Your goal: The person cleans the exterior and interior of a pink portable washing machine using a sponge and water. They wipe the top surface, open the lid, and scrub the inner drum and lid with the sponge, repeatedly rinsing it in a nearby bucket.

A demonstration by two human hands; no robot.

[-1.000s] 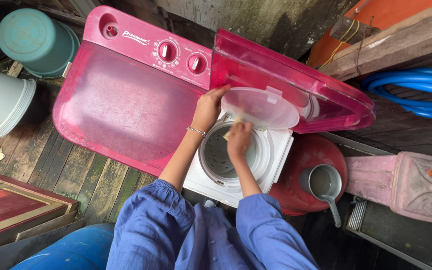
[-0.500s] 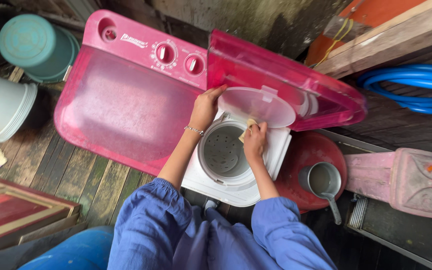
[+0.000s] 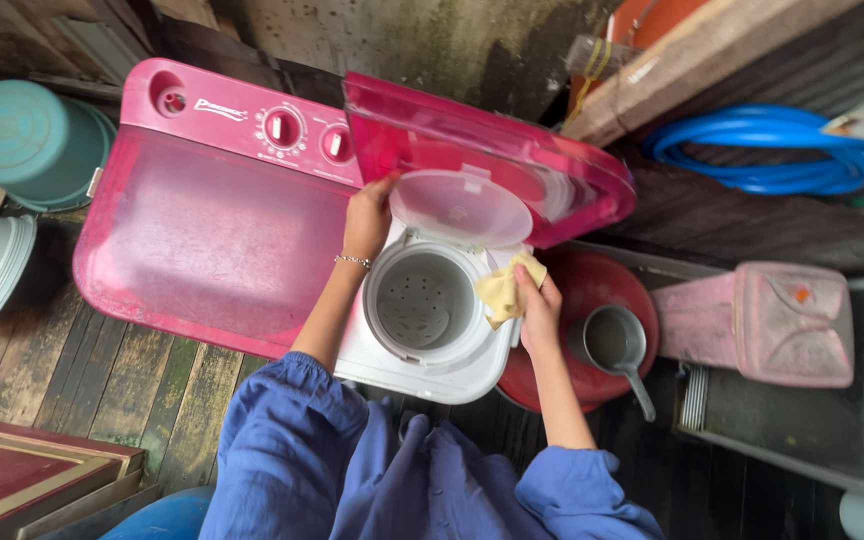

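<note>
My right hand (image 3: 540, 310) presses a soft yellow cloth (image 3: 504, 292) on the smooth white plastic rim (image 3: 472, 362), and my left hand (image 3: 367, 218) touches the translucent matt plastic lid (image 3: 460, 208). The washer (image 3: 212, 230) is glossy pink plastic, dusty on top. The floor (image 3: 102, 385) is rough, weathered wood.

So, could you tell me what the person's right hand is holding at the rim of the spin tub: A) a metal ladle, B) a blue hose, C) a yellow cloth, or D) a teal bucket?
C: the right hand presses a yellow cloth against the white rim of the spin tub, while the left hand holds up the clear inner lid.
</note>
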